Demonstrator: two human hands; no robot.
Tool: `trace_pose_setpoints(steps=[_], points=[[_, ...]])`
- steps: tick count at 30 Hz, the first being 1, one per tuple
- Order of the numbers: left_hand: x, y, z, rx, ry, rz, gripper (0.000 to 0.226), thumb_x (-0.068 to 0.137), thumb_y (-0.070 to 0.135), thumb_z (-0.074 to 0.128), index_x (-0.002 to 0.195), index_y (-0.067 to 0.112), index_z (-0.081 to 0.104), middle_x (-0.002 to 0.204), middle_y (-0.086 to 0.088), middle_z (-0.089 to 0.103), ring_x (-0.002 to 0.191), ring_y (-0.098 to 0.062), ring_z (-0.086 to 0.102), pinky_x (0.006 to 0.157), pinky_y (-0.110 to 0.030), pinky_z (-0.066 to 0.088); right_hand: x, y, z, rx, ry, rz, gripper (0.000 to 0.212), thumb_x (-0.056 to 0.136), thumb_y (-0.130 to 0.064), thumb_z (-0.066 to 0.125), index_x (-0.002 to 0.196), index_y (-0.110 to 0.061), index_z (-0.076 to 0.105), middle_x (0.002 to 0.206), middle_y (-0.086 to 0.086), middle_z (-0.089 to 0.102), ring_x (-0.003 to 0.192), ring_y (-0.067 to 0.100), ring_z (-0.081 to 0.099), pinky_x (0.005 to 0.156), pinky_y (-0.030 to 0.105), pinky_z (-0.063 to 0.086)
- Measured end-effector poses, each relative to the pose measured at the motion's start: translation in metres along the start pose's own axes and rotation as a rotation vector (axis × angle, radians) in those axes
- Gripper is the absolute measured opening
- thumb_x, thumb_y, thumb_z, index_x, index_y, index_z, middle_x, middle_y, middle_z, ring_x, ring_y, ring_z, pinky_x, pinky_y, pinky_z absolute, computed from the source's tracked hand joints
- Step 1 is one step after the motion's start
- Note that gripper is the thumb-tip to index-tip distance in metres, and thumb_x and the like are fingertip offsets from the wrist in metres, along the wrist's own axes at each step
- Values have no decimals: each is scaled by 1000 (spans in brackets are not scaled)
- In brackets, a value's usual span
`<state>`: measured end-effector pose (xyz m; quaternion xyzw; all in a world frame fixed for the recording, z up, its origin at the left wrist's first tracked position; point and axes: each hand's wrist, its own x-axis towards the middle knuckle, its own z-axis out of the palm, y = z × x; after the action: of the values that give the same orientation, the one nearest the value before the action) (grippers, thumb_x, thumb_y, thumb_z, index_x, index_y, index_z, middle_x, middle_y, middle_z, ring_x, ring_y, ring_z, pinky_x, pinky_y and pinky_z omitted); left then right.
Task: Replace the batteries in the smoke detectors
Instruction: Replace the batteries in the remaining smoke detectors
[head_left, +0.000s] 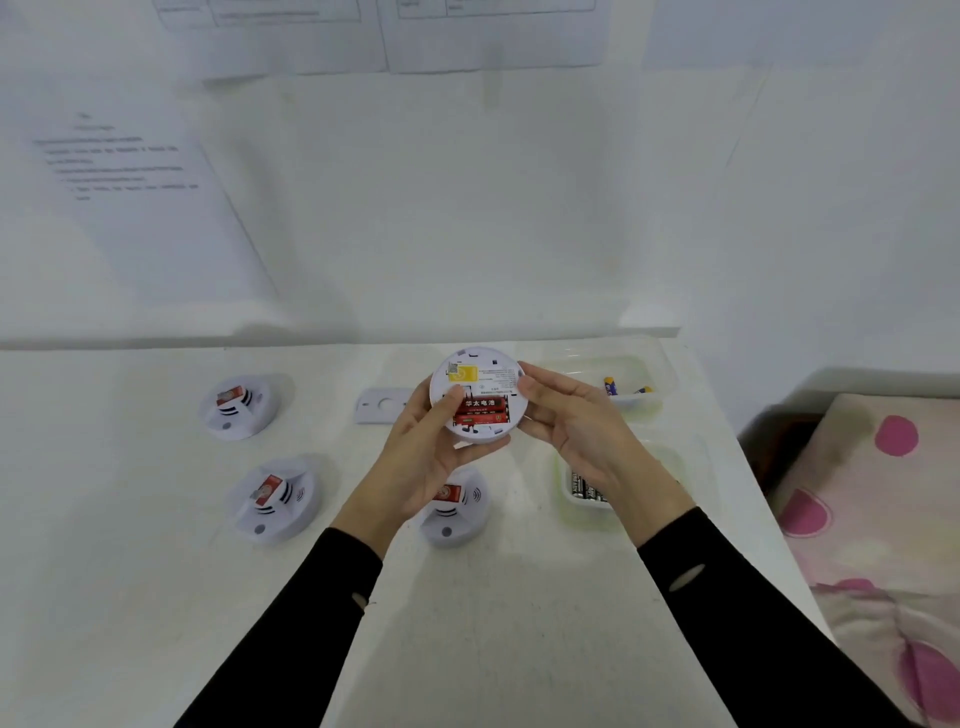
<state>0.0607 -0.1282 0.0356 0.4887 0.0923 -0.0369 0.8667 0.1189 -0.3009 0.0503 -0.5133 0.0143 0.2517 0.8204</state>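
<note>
I hold a round white smoke detector (485, 376) above the table with its back side up. Two red batteries (480, 410) sit in its uncovered compartment. My left hand (421, 457) grips its left and lower rim, thumb by the batteries. My right hand (571, 426) holds its right rim with the fingertips. Three more white detectors lie face up on the table: one at the far left (239, 408), one at the near left (272, 501), one (457, 506) under my left hand. A flat white mounting plate (382, 405) lies behind my left hand.
A clear tub (636, 379) at the far right holds a couple of blue and yellow batteries. A nearer clear tub (571, 499) holds dark batteries, partly hidden by my right wrist. Printed sheets hang on the wall. A pink-spotted bed cover (878, 493) lies past the table's right edge.
</note>
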Motion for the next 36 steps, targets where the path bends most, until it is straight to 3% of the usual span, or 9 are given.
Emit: trace_pose_setpoints(steps=[4, 7, 10, 13, 16, 21, 31, 33, 36], points=[[-11, 21, -22, -140, 47, -90, 66, 101, 59, 22, 139, 14, 53, 136, -16, 61, 124, -35, 60, 93, -47, 57, 12, 14, 30, -5, -59, 30, 32, 92, -6, 60, 124, 0, 61, 116, 15, 69, 107, 29, 67, 93, 38, 54], [-16, 34, -43, -140, 98, -72, 65, 103, 55, 21, 139, 10, 51, 134, -18, 63, 122, -37, 61, 95, -49, 55, 21, 26, 56, -78, -89, 7, 29, 96, -8, 55, 123, -2, 62, 115, 12, 70, 104, 23, 67, 94, 35, 54], [-23, 52, -65, -145, 139, -52, 63, 103, 53, 23, 140, 11, 51, 134, -19, 62, 122, -39, 61, 90, -49, 58, 41, 36, 75, -171, -3, -101, 29, 100, -15, 49, 125, -4, 60, 117, 9, 69, 111, 21, 64, 99, 34, 51], [-29, 72, -81, -173, 144, -34, 59, 103, 53, 24, 130, 13, 57, 126, -16, 68, 112, -35, 67, 79, -45, 61, 68, 48, 83, -647, 66, -210, 31, 101, -19, 48, 128, -8, 60, 124, 6, 65, 118, 20, 59, 106, 38, 44], [-34, 89, -98, -160, 143, -31, 59, 102, 54, 25, 131, 14, 57, 128, -16, 67, 114, -36, 66, 78, -44, 61, 95, 66, 93, -1246, -69, -219, 35, 99, -17, 48, 134, -15, 56, 138, 3, 56, 129, 20, 49, 108, 29, 35], [-39, 108, -122, -166, 125, -47, 58, 102, 54, 26, 133, 15, 56, 126, -17, 68, 109, -35, 69, 76, -44, 61, 133, 84, 111, -1779, -252, -130, 46, 93, -36, 56, 137, -25, 51, 150, -4, 42, 137, 21, 38, 116, 35, 23], [-38, 114, -154, -156, 89, -72, 56, 103, 54, 24, 130, 18, 58, 124, -14, 69, 109, -33, 69, 79, -44, 61, 144, 92, 119, -1803, -196, -173, 55, 83, -40, 68, 130, -22, 48, 130, 1, 52, 119, 23, 51, 104, 35, 30], [-37, 113, -157, -149, 87, -74, 56, 103, 54, 24, 130, 18, 58, 125, -14, 69, 110, -34, 68, 79, -44, 61, 139, 89, 119, -1632, -92, -235, 59, 78, -40, 73, 129, -22, 49, 124, 3, 56, 114, 23, 53, 101, 36, 34], [-34, 112, -158, -161, 85, -73, 57, 103, 54, 25, 130, 17, 59, 125, -15, 69, 109, -34, 68, 80, -44, 61, 115, 73, 129, -1111, 198, -410, 53, 76, -31, 78, 122, -20, 55, 117, 3, 59, 103, 18, 56, 88, 28, 47]])
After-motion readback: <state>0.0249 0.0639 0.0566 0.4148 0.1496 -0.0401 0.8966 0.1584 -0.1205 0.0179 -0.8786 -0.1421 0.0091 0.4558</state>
